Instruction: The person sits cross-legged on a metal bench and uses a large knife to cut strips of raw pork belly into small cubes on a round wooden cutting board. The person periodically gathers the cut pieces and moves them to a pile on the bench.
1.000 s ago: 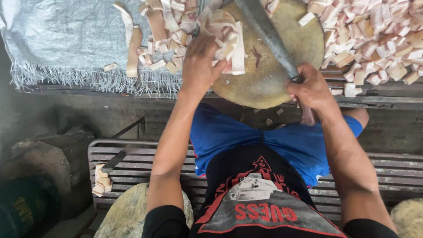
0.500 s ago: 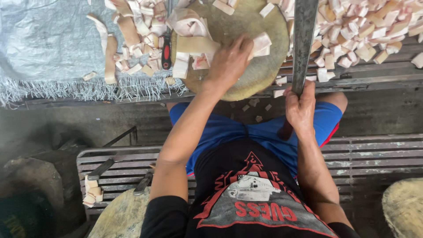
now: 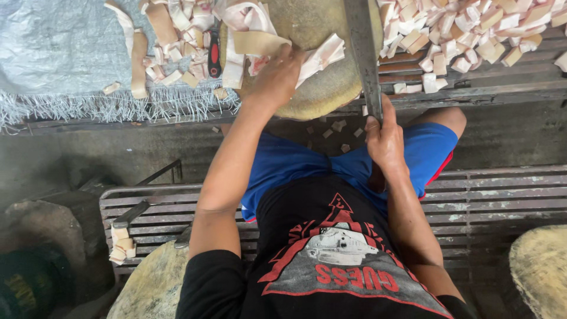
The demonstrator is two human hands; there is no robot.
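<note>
Sitting low in the frame, the person fills the bottom centre: black shirt, blue shorts [image 3: 295,168], and a slatted metal bench [image 3: 508,195] running across behind them. Near the lower left edge of that bench lies a small stack of cut pieces [image 3: 118,245].

Higher up, right of centre, the right hand [image 3: 384,139] is clenched around the handle of a long cleaver [image 3: 363,50]. A second ago the blade lay slanted over the round block [image 3: 322,88]; now it points straight toward the top edge, its flat along the block's right side, and the hand has drawn back to the block's near rim. That reads as a pause between cuts, not a stroke.

The left hand [image 3: 280,74] has moved from the block's left rim toward its middle and now presses down on pale, pink-edged strips [image 3: 260,41], fingers curled over them. The strips sit on the block's upper left part, under and just beyond that hand, well apart from the right hand.

Farther still, at the top left, more strips and a small red-handled knife [image 3: 214,53] lie on a grey woven sheet [image 3: 65,59]. At the top right, a heap of cut squares [image 3: 466,35] spreads over the slats.
</note>
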